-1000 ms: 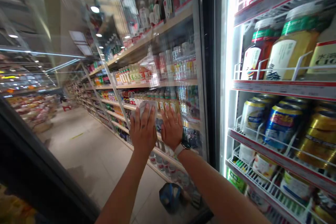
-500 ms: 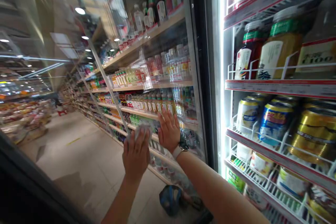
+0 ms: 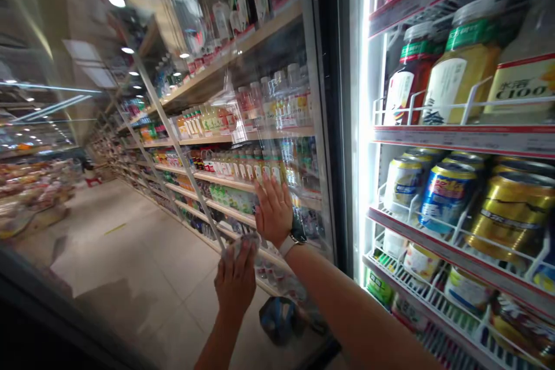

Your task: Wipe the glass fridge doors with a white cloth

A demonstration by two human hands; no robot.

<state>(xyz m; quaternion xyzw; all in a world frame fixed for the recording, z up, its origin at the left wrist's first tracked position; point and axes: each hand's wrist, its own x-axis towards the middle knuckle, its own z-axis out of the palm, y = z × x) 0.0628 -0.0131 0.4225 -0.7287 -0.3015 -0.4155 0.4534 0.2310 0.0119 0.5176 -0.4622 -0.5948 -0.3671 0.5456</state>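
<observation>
My left hand (image 3: 235,280) presses a crumpled white cloth (image 3: 238,245) against a glass cooler door (image 3: 225,208), low in the view. My right hand (image 3: 272,212) lies flat on the same glass with its fingers spread, holding nothing. A dark wristwatch (image 3: 297,234) on a pale strap sits on that wrist. Bottles on shelves show in the glass behind both hands. I cannot tell how much of this is reflection and how much lies behind the pane.
A black door frame (image 3: 332,127) stands just right of my right hand. Beyond it, lit wire racks hold large jars (image 3: 462,66) and cans (image 3: 446,196). A tiled aisle floor (image 3: 130,248) runs off to the left, and a blue bag (image 3: 280,321) lies low near the door.
My left hand has slid down the glass with the cloth. My right hand has shifted slightly left, and the view has turned a little.
</observation>
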